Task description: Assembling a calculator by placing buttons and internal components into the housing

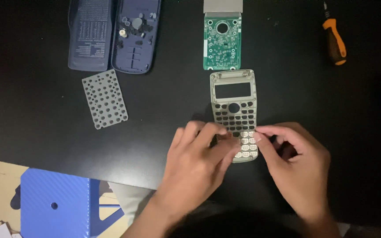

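A grey calculator front shell (235,102) lies face down on the black table (36,110), its screen window empty and most key holes open. Several pale keys fill its lower rows. My left hand (198,158) rests its fingertips on the shell's lower left, touching the keys. From the right, my right hand (293,162) pinches at the shell's lower right edge; whether it holds a small key I cannot tell. A green circuit board (222,42) lies just beyond the shell.
A grey rubber key mat (105,98) lies at left. Behind it sit a dark blue cover (91,35) and a blue back shell (136,37) with small loose parts. An orange-handled screwdriver (334,39) lies at the far right. A blue stool (56,203) stands below the table edge.
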